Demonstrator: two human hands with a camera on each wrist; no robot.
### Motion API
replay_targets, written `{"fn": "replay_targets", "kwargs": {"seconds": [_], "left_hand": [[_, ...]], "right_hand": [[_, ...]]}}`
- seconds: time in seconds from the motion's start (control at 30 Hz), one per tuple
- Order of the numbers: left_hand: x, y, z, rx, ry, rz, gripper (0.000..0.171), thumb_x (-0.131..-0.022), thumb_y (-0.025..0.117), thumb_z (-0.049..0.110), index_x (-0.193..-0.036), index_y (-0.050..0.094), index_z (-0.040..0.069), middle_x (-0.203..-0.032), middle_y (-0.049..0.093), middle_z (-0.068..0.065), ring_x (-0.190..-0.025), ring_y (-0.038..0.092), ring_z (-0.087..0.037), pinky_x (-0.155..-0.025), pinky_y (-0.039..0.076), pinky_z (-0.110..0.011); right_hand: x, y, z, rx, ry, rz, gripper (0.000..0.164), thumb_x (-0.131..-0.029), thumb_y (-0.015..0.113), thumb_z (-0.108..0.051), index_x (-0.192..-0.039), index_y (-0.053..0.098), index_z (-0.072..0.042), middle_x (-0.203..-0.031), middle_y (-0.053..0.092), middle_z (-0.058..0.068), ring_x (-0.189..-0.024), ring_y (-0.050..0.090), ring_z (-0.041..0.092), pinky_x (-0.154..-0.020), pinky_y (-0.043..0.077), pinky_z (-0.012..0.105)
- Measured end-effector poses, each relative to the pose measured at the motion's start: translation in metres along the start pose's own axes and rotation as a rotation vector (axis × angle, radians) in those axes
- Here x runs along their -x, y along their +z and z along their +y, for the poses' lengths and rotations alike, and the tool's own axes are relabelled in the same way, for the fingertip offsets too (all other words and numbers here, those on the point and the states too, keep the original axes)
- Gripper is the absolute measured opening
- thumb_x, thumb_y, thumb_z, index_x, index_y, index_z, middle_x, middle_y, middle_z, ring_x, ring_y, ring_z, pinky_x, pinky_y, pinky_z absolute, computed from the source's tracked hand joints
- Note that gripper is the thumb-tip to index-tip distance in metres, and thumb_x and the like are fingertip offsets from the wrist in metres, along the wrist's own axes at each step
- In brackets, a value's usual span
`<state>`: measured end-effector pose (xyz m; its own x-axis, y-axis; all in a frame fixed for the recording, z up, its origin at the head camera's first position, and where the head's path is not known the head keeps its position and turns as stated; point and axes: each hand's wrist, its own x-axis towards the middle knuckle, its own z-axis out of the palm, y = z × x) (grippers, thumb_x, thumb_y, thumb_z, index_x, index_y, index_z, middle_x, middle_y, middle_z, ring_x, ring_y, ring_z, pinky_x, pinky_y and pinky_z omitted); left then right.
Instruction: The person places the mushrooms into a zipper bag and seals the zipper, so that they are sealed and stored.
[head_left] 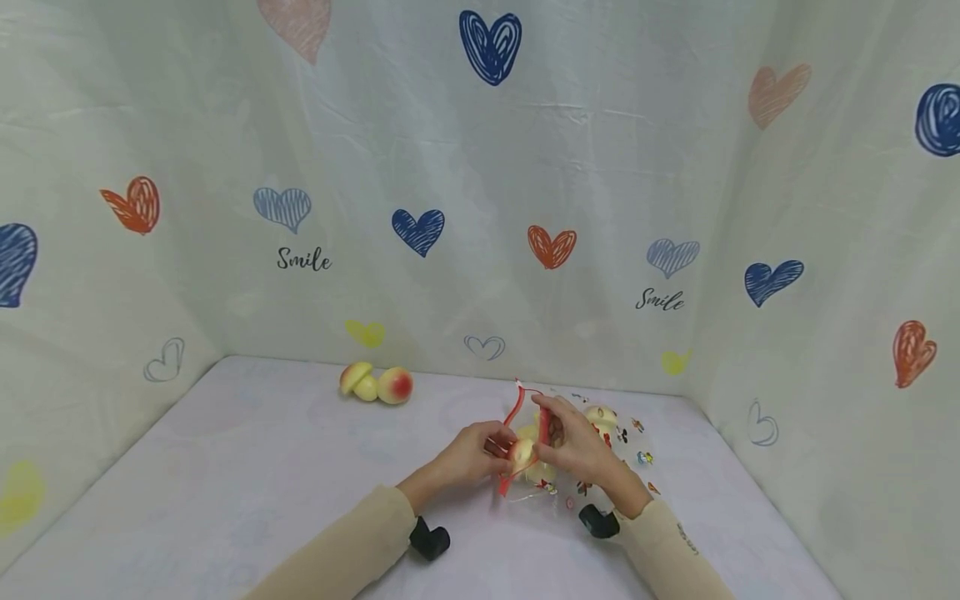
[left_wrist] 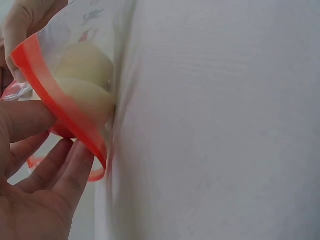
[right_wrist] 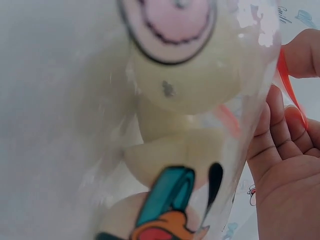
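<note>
A clear zip bag (head_left: 647, 457) with red edging and small cartoon prints lies on the table, its mouth held apart. My right hand (head_left: 576, 442) pinches the red rim (head_left: 543, 423) of the bag. At the opening, my left hand (head_left: 480, 452) holds a yellow-and-red toy mushroom (head_left: 522, 454) between thumb and fingers. The left wrist view shows the thumb by the red edge and the fingers beneath the mushroom's red part (left_wrist: 62, 131), partly hidden. Several pale mushrooms (right_wrist: 190, 80) show through the plastic in the right wrist view.
Toward the back left of the table, a toy mushroom (head_left: 357, 377) lies beside a round yellow-and-red piece (head_left: 395, 386). White curtains (head_left: 600, 167) with printed hearts hang around the table's back and sides. Black wrist mounts (head_left: 431, 540) sit below the forearms.
</note>
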<state>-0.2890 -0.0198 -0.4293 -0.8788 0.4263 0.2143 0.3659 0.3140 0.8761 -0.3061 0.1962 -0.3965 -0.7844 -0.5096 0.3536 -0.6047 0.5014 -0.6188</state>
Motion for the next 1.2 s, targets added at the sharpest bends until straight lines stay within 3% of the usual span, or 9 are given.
{"fn": "replay_targets", "kwargs": {"seconds": [0.43, 0.57, 0.87, 1.2], "left_hand": [[-0.004, 0.006, 0.002, 0.035, -0.016, -0.006, 0.029, -0.075, 0.071, -0.008, -0.101, 0.065, 0.004, -0.090, 0.066, -0.005, -0.082, 0.064, -0.017, -0.067, 0.052, -0.024], [-0.005, 0.007, 0.001, 0.028, -0.022, -0.005, 0.027, -0.076, 0.072, -0.007, -0.100, 0.065, 0.004, -0.092, 0.065, -0.004, -0.083, 0.063, -0.018, -0.068, 0.052, -0.025], [-0.006, 0.010, 0.005, 0.040, -0.025, -0.012, 0.025, -0.079, 0.072, -0.005, -0.101, 0.065, 0.003, -0.096, 0.065, -0.004, -0.084, 0.065, -0.018, -0.068, 0.053, -0.024], [-0.008, 0.012, 0.007, 0.021, -0.032, -0.016, 0.025, -0.078, 0.072, -0.005, -0.101, 0.065, 0.005, -0.091, 0.066, -0.004, -0.081, 0.064, -0.017, -0.066, 0.053, -0.024]], "right_hand": [[0.000, -0.003, -0.004, -0.050, 0.065, -0.012, 0.073, -0.076, 0.074, 0.001, -0.141, 0.043, -0.011, -0.099, 0.048, 0.003, -0.077, 0.047, 0.018, -0.060, 0.042, 0.022], [0.001, -0.003, -0.010, -0.043, 0.083, -0.019, 0.074, -0.076, 0.073, 0.003, -0.142, 0.042, -0.008, -0.100, 0.048, 0.007, -0.079, 0.048, 0.024, -0.060, 0.041, 0.023], [0.005, -0.012, -0.043, -0.060, 0.051, -0.029, 0.069, -0.077, 0.070, 0.007, -0.139, 0.042, 0.002, -0.097, 0.049, 0.013, -0.078, 0.049, 0.032, -0.061, 0.043, 0.024], [0.005, -0.013, -0.044, -0.062, 0.042, -0.024, 0.068, -0.077, 0.071, 0.006, -0.139, 0.042, 0.001, -0.098, 0.049, 0.014, -0.078, 0.050, 0.034, -0.060, 0.042, 0.024]]}}
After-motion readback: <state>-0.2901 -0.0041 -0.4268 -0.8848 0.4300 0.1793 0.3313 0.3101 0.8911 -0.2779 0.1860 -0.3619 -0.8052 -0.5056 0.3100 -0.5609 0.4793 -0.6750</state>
